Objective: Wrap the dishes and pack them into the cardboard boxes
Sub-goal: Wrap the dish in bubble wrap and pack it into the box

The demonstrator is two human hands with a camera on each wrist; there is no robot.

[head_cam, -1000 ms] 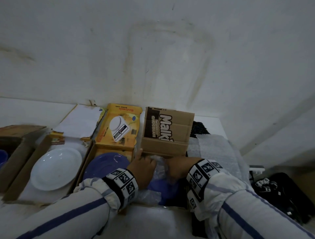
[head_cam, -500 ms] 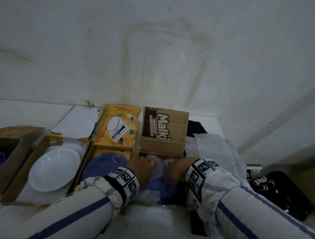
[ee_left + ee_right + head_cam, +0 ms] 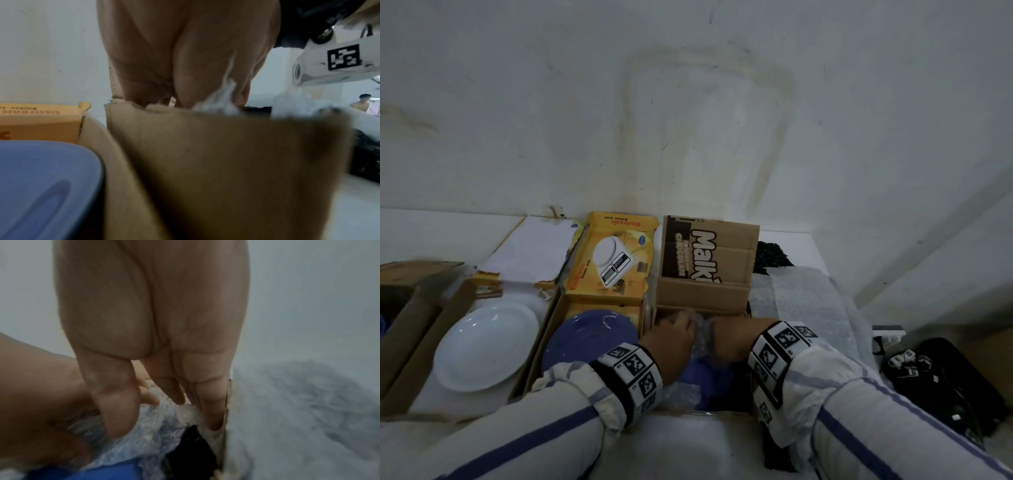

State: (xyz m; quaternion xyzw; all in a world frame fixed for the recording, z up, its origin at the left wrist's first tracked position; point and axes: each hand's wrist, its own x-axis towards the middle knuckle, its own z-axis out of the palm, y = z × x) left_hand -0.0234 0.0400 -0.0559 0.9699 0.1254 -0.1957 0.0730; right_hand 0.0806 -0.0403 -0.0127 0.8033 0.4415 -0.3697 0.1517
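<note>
A blue dish [image 3: 705, 383] wrapped in clear bubble wrap [image 3: 156, 434] lies inside the brown cardboard box [image 3: 702, 294], whose printed flap stands up at the back. Both hands are down in this box on top of the wrap. My left hand [image 3: 678, 334] curls over the wrap and holds a tuft of it [image 3: 222, 97]; the box wall hides its fingertips in the left wrist view. With straight fingers [image 3: 211, 410] along the right box wall, my right hand [image 3: 164, 418] presses the wrap down.
An unwrapped blue plate [image 3: 589, 339] lies in the yellow kitchen-scale box [image 3: 613, 260] just left. Farther left a white plate [image 3: 486, 346] sits in another open box. A bubble wrap sheet [image 3: 801, 301] lies right of the brown box, black gear [image 3: 941, 383] beyond it.
Both hands have sunk a little deeper into the brown box, and my left thumb has dropped from the box's back wall. The plates and boxes have not moved.
</note>
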